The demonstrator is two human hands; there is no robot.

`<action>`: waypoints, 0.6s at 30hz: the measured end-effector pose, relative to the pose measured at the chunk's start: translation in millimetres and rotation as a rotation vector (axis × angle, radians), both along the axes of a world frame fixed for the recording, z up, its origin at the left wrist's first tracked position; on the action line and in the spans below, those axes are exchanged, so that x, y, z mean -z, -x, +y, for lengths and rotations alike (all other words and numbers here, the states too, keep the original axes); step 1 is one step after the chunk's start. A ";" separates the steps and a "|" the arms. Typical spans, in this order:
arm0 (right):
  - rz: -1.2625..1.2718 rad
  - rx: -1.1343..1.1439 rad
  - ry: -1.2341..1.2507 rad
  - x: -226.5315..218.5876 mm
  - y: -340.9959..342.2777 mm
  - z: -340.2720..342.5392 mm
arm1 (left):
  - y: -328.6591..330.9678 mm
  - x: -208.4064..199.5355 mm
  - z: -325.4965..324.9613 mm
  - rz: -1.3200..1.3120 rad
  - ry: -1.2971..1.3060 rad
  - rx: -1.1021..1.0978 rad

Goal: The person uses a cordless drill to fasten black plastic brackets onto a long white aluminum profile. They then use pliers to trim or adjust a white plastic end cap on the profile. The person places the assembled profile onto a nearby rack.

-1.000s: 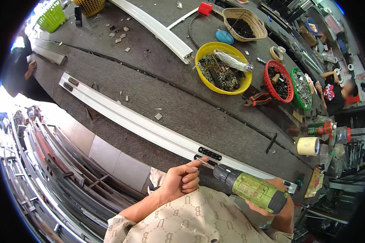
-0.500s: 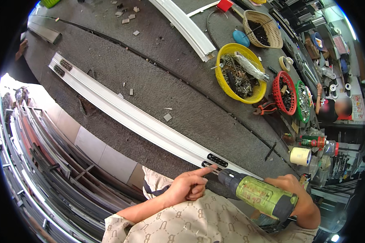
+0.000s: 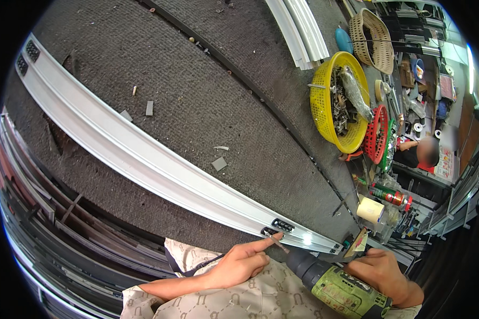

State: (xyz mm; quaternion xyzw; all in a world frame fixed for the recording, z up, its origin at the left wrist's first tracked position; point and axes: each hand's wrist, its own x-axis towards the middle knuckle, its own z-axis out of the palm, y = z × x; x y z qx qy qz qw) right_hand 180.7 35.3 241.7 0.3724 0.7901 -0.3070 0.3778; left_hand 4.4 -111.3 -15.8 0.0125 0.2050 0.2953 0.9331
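My right hand (image 3: 380,274) is wrapped round the handle of a green and black cordless drill (image 3: 343,290). Its thin bit points up and left at the near edge of a long white metal profile (image 3: 159,167), which lies diagonally on the bench. My left hand (image 3: 245,261) stretches its index finger to a small black fitting (image 3: 270,232) in the profile, beside the bit's tip; the other fingers curl in. Whether they hide anything small cannot be seen. A second black fitting (image 3: 283,225) sits just beyond. Two more black fittings (image 3: 32,51) are at the profile's far left end.
A yellow basket (image 3: 320,114) of metal hardware stands at the right, near red (image 3: 378,151) and beige baskets (image 3: 387,61). Another white profile (image 3: 298,32) lies at the back. A dark strip (image 3: 239,80) crosses the bench. Metal bars (image 3: 64,212) are stacked below left. Another person (image 3: 410,157) is far right.
The view has shifted closer along the white profile. The drill has drawn back slightly toward me, showing more of its bit. My left index finger stays at the near black fitting.
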 end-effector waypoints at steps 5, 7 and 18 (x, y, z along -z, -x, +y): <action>-0.033 -0.031 0.032 -0.6 10.5 10.5 | 6.3 -1.3 5.7 -0.008 0.010 0.044; -0.032 -0.041 0.042 1.3 12.4 13.2 | 7.2 -1.4 6.5 -0.008 0.011 0.042; 0.002 -0.008 0.045 11.3 12.5 16.0 | 3.4 -1.7 7.4 0.021 0.008 0.043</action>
